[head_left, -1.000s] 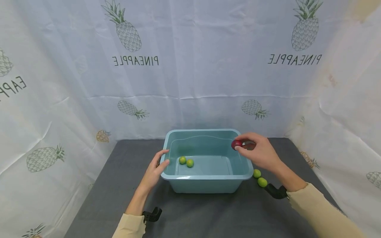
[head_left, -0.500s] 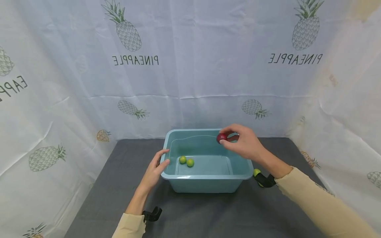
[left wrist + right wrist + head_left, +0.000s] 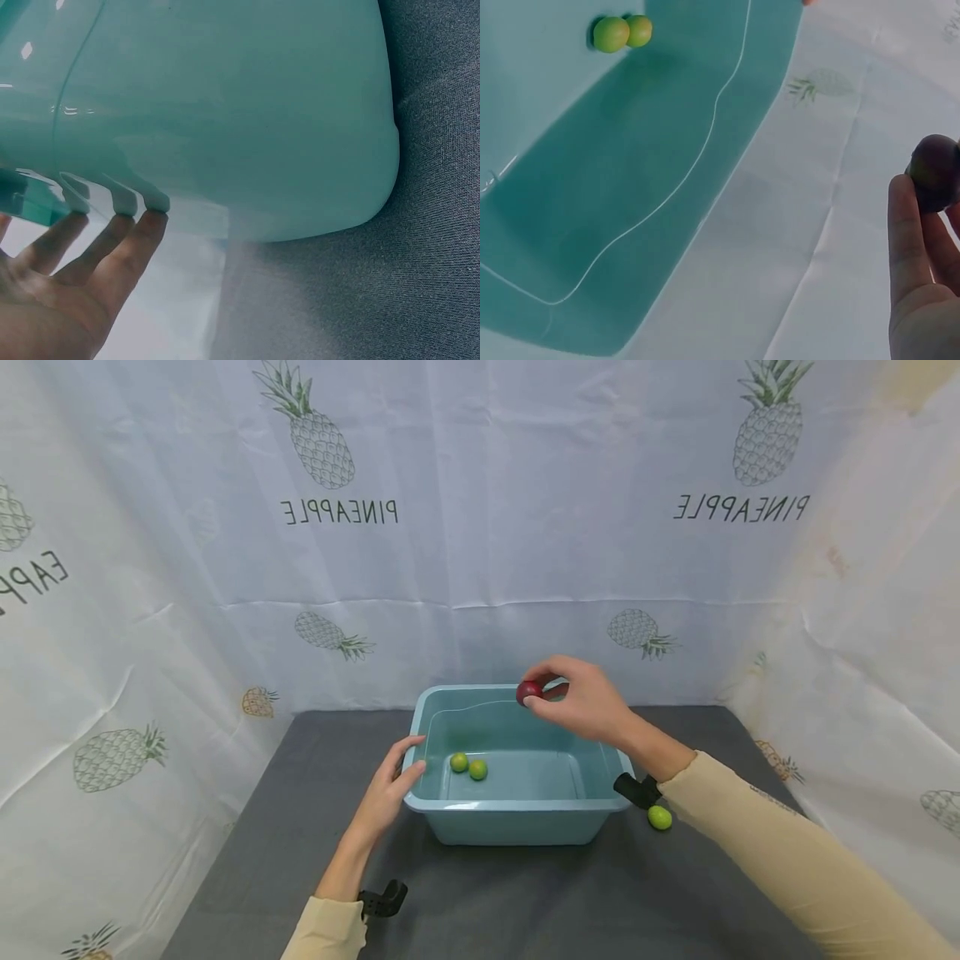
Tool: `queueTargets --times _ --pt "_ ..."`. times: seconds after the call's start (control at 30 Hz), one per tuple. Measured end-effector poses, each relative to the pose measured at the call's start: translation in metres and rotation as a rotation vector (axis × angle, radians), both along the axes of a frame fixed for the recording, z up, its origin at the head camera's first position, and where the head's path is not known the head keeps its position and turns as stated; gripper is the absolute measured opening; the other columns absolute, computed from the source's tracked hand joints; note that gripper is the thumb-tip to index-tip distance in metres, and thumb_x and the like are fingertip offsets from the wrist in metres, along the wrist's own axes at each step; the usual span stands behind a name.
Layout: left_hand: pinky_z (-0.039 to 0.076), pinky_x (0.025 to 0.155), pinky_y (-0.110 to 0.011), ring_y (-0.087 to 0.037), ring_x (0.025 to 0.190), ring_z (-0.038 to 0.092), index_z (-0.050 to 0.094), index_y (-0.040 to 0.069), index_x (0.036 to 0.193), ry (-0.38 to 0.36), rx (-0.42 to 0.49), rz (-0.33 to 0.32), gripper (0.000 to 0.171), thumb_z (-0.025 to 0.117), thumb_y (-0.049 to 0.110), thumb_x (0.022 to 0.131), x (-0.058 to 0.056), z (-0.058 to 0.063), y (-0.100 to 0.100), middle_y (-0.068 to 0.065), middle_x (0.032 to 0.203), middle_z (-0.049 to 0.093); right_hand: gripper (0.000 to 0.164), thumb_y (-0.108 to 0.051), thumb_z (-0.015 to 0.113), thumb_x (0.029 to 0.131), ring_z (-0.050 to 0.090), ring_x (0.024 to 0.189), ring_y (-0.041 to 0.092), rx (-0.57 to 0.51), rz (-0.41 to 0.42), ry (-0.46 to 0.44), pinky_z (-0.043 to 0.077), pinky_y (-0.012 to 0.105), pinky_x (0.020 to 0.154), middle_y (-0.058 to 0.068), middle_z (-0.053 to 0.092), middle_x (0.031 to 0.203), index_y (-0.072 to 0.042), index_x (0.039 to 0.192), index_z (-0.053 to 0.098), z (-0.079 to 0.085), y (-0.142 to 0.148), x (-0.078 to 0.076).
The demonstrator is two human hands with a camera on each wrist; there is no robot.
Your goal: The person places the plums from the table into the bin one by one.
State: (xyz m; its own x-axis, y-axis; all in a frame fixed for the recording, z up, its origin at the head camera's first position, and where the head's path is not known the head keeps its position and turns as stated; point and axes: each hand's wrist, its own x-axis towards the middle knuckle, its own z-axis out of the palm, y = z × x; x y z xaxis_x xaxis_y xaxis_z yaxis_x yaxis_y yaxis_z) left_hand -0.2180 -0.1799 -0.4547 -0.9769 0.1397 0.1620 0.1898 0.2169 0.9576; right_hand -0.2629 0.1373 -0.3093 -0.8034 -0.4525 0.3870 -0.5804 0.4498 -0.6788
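A pale blue-green plastic basin (image 3: 517, 825) stands on the dark grey table cover. My left hand (image 3: 386, 789) rests against its left side; index finger and thumb reach the rim in the head view. The left wrist view shows straight fingers (image 3: 126, 259) touching the outer wall. Over the back of the basin, my right hand (image 3: 588, 700) pinches a dark red plum (image 3: 528, 693) between thumb and fingertips, also in the right wrist view. Two small round green fruits (image 3: 477, 769) lie together on the basin floor, left of its middle.
Another small green fruit (image 3: 660, 817) lies on the table cover (image 3: 525, 902), right of the basin and near my right sleeve. White cloth (image 3: 480, 527) printed with pineapples hangs behind and along both sides.
My right hand has carried the plum leftward and slightly up, from the basin's right rim to over its back. One green fruit right of the basin is now hidden. The left hand stays put.
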Motion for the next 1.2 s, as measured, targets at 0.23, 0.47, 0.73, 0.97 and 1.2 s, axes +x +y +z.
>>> queueTargets --times 0.23,0.47,0.73,0.97,1.2 --pt "0.029 0.103 -0.057 -0.032 0.14 0.025 0.039 0.014 0.142 -0.016 -0.009 -0.02 0.045 0.05 0.026 0.1 0.008 0.015 0.003 -0.013 0.154 0.025 0.023 -0.019 0.069 0.086 0.059 0.093 0.013 -0.022 0.024 -0.018 0.051 0.028 0.078 -0.002 0.063 0.103 -0.013 0.108 0.065 -0.006 -0.015 -0.016" --pt "0.028 0.103 -0.058 -0.034 0.14 0.025 0.038 0.008 0.142 -0.035 -0.004 -0.027 0.044 0.049 0.02 0.101 0.018 0.036 0.008 -0.016 0.154 0.023 0.021 -0.017 0.069 0.086 0.061 0.09 0.014 -0.048 0.043 -0.052 0.052 0.028 0.077 -0.001 0.063 0.101 -0.013 0.106 0.066 -0.017 -0.03 -0.032" --pt "0.024 0.106 -0.058 -0.033 0.141 0.021 0.036 0.009 0.143 -0.052 -0.009 -0.034 0.045 0.048 0.021 0.101 0.018 0.036 0.008 -0.015 0.154 0.022 0.023 -0.016 0.07 0.085 0.061 0.091 0.019 -0.026 0.049 -0.107 0.052 0.03 0.076 0.002 0.062 0.101 -0.011 0.107 0.064 -0.033 -0.042 -0.045" --pt "0.024 0.106 -0.057 -0.028 0.142 0.022 0.038 0.017 0.142 -0.031 0.012 -0.016 0.045 0.05 0.029 0.1 0.003 0.005 0.001 -0.009 0.154 0.024 0.023 -0.016 0.07 0.086 0.063 0.091 0.021 -0.023 0.082 -0.159 0.052 0.032 0.074 0.002 0.063 0.1 -0.01 0.108 0.065 -0.049 -0.053 -0.056" --pt "0.026 0.105 -0.057 -0.025 0.14 0.026 0.043 0.023 0.138 -0.001 0.019 0.001 0.042 0.053 0.032 0.098 0.001 0.0 0.0 -0.004 0.152 0.028 0.025 -0.02 0.069 0.088 0.06 0.093 0.017 0.04 0.089 -0.183 0.052 0.031 0.074 0.001 0.062 0.102 -0.012 0.111 0.064 -0.062 -0.06 -0.061"
